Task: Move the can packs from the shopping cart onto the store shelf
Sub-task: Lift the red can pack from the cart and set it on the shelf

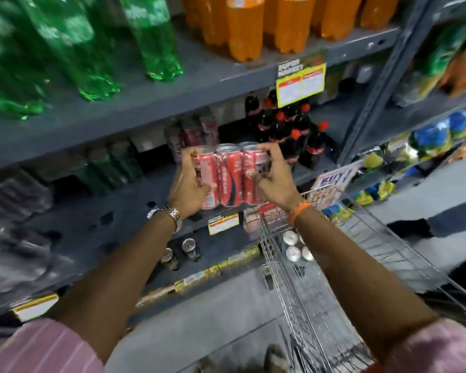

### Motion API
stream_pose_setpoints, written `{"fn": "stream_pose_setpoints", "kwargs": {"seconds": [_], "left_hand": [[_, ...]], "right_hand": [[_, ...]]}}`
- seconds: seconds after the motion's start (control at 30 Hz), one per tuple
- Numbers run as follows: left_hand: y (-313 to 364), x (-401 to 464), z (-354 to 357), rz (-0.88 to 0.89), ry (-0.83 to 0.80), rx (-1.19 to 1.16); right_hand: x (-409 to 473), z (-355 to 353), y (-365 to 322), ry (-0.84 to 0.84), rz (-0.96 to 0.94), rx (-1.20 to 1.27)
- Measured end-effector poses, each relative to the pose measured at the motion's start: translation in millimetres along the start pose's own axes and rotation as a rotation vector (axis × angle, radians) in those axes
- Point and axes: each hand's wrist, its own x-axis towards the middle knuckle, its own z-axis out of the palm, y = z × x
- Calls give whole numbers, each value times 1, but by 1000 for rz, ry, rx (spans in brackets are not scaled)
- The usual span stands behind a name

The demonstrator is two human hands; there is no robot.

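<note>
1. The step in hand was carrying a can pack to the store shelf. Both hands gripped it: the left hand closed around its left end, the right hand around its right end, fingers curled over the can tops.

2. The pack hung in the air in front of the shelf's front edge, above the price tag and just left of the shopping cart. It was not yet resting on the board.

3. To do this well, the pack should probably stay level and go in bottom first, clearing the front lip before it is lowered, with both ends supported until the cans sit flat.

4. A sensible spot looked like the bare stretch of board left of the dark cola bottles, next to the wrapped packs already near the shelf's back; blur made that gap hard to judge.

5. The pack showed three red cans side by side with silver tops, bound in clear film. More may have sat behind them.

6. Silver can tops showed in the cart's basket, so more packs seemed to remain.
</note>
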Motion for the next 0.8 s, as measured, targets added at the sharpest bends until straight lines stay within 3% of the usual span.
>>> {"fn": "stream_pose_setpoints", "kwargs": {"seconds": [0.17,0.47,0.6,0.8], "left_hand": [[-30,10,-8,-58,160,118],[-82,17,2,-74,233,136],[-88,17,8,-71,269,138],[-109,25,13,-96,247,188]], "right_hand": [[26,45,11,22,50,46],[33,92,44,80,151,72],[37,100,56,88,111,-30],[34,101,65,41,95,78]]}}
